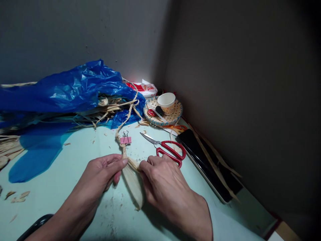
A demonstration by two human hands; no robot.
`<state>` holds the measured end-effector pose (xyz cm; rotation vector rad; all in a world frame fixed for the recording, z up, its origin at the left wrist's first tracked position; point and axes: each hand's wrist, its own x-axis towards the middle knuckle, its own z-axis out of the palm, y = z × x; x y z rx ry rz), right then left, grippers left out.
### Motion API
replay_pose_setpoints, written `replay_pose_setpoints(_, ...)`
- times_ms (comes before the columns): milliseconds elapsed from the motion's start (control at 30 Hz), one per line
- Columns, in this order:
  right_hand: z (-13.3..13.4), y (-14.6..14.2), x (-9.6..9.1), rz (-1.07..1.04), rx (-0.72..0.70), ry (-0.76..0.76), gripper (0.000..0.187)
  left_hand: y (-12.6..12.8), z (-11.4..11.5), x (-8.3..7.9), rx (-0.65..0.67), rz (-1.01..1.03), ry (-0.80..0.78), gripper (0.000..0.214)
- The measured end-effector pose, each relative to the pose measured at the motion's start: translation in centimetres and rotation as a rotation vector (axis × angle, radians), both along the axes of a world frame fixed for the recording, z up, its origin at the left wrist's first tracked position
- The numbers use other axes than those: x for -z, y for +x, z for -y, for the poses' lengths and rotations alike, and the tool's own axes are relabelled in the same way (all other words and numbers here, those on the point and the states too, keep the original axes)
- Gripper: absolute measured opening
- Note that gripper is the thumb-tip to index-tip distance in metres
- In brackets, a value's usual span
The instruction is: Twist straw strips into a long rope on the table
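A twisted cord of dried husk [129,115] runs from the blue bag down to my hands. A pink binder clip [125,139] sits beside the cord, just above my fingers. My left hand [104,170] pinches the cord at its lower end between thumb and fingers. My right hand [163,177] is closed on a husk strip [133,164] that branches off to the right; its fingertips are partly hidden. Between the hands a broad, pale husk leaf [134,187] hangs down loose. Red-handled scissors [170,149] lie partly open just beyond my right hand.
A blue plastic bag [82,80] full of dried husks covers the back left. A woven tray [179,112] holds a paper cup [167,102] and a red cap [151,112]. A black flat device [200,157] lies right, with husk strips across it. Husk scraps [21,197] lie at left.
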<state>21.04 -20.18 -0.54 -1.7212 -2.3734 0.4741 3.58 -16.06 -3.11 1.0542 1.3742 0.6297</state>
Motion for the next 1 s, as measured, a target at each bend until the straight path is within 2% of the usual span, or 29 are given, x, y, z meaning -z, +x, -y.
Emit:
replay_pose_setpoints(200,0.2,0.3,-0.1,-0.011,-0.029,0.005,0.015,0.5,-0.2,-0.2,-0.016,-0.007,0.003,0.037)
replay_pose_setpoints(367,0.2,0.3,-0.2,-0.028,0.068,0.047,0.014,0.4,0.0,0.1,-0.021,-0.01,0.016,0.038)
replay_pose_setpoints(433,0.0,0.3,-0.1,-0.059,0.069,0.02,0.016,0.3,0.0,0.2,-0.021,0.003,0.034,0.038)
replay_pose_setpoints(567,-0.4,0.4,0.4,-0.26,0.076,-0.122,0.015,0.0,0.1,0.4,-0.008,0.036,0.066,0.035)
replay_pose_setpoints(700,-0.5,0.4,1.0,-0.433,0.117,-0.118,0.01,0.1,0.1,0.3,0.003,0.037,0.077,0.035)
replay_pose_setpoints(833,-0.2,-0.1,1.0,-0.334,0.1,-0.014,0.009,0.3,0.1,0.1,-0.016,0.0,0.077,0.038)
replay_pose_setpoints(1000,-0.2,-0.6,1.1,-0.199,0.1,0.004,0.009,0.5,0.2,0.0,-0.028,-0.009,0.088,0.034)
